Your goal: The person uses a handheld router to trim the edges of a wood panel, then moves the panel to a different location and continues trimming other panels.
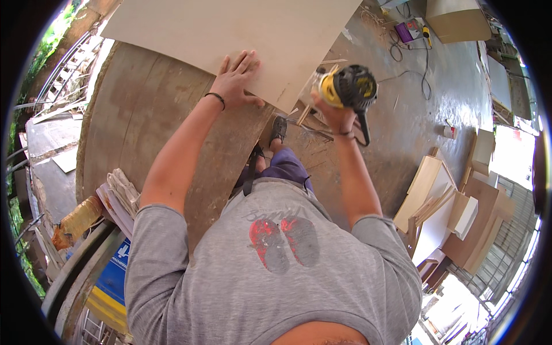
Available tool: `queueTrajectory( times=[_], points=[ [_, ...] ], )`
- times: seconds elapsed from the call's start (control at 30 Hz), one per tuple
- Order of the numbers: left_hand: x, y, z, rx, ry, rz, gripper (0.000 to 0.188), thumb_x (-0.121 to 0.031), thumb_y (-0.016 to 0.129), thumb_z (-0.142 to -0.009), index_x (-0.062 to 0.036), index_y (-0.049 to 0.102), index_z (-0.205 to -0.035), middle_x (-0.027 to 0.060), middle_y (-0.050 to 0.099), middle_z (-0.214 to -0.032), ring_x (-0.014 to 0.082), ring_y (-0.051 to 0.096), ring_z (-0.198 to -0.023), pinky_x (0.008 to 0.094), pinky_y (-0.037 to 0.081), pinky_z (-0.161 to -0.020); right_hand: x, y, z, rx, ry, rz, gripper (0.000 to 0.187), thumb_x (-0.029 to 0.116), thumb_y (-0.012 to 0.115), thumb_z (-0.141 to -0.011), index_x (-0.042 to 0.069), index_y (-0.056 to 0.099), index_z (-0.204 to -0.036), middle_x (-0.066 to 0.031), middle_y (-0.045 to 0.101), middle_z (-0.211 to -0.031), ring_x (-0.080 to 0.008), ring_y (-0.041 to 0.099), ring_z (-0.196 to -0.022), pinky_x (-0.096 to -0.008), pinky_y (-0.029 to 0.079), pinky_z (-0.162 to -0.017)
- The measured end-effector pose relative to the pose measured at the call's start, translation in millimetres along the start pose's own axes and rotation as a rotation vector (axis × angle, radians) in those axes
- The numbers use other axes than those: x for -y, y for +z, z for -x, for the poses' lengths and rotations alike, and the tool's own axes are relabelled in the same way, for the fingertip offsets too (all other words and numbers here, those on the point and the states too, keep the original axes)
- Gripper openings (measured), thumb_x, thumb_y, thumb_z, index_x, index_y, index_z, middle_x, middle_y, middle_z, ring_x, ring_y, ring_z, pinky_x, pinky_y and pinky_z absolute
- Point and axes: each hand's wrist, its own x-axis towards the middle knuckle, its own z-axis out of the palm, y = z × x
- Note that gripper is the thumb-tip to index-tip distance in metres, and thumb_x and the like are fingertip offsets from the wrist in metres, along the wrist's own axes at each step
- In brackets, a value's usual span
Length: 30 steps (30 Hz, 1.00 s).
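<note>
A large pale board (230, 34) lies on a brown wooden worktop (144, 92), with its near right corner reaching past the worktop's edge. My left hand (236, 80) presses flat near the board's front edge, fingers stretched out and thumb apart. In my right hand (333, 112) is a corded yellow-and-black trim router (351, 86), gripped round its body at the board's right edge. Its black top faces up and its cord loops down beside my wrist. The bit and base are mostly hidden, so I cannot tell whether they touch the board.
Wood strips and shavings litter the floor (391, 126) below the board's right side. Farther right stand a small can (449, 131) and stacked panels and boxes (428, 190). At the far right, a purple box (403, 33) lies among cables. Wood offcuts (121, 192) sit at the left.
</note>
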Motion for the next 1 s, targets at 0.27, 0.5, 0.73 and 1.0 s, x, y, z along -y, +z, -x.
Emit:
queueTrajectory(
  times=[0.27, 0.5, 0.73, 1.0],
  points=[
    [2, 1, 3, 0.022, -0.030, -0.010, 0.104, -0.062, 0.070, -0.062, -0.0178, 0.028, -0.147, 0.0029, 0.010, -0.157, 0.0196, 0.006, -0.145, 0.0463, 0.003, -0.116, -32, 13, -51, -0.091, -0.008, 0.059, 0.043, 0.026, 0.083, -0.066, 0.003, 0.065, -0.098, -0.0053, 0.069, -0.094, -0.0138, 0.066, -0.084, -0.0301, 0.053, -0.077],
    [0, 1, 0, 0.024, -0.024, -0.020, 0.103, -0.065, 0.068, -0.063, -0.0186, 0.029, -0.146, 0.0022, 0.010, -0.157, 0.0183, 0.006, -0.144, 0.0467, 0.003, -0.117, -27, 14, -51, -0.033, 0.050, 0.027, 0.043, 0.031, 0.082, -0.066, 0.006, 0.067, -0.098, -0.0065, 0.069, -0.093, -0.0174, 0.066, -0.086, -0.0321, 0.053, -0.078],
    [1, 3, 3, -0.015, -0.016, 0.007, 0.103, -0.058, 0.072, -0.061, -0.0150, 0.033, -0.145, 0.0036, 0.015, -0.156, 0.0197, 0.009, -0.144, 0.0470, 0.004, -0.116, -15, 30, -8, 0.041, 0.062, 0.069, 0.039, 0.035, 0.079, -0.066, 0.012, 0.069, -0.096, -0.0054, 0.070, -0.092, -0.0201, 0.067, -0.087, -0.0333, 0.053, -0.078],
    [4, 6, -2, -0.041, 0.006, 0.023, 0.105, -0.060, 0.073, -0.060, -0.0128, 0.033, -0.145, 0.0058, 0.016, -0.156, 0.0208, 0.009, -0.144, 0.0471, 0.004, -0.116, 0, 51, 40, 0.064, -0.046, 0.043, 0.043, 0.026, 0.083, -0.064, 0.006, 0.067, -0.098, -0.0043, 0.071, -0.090, -0.0134, 0.067, -0.083, -0.0286, 0.054, -0.077]
  ],
)
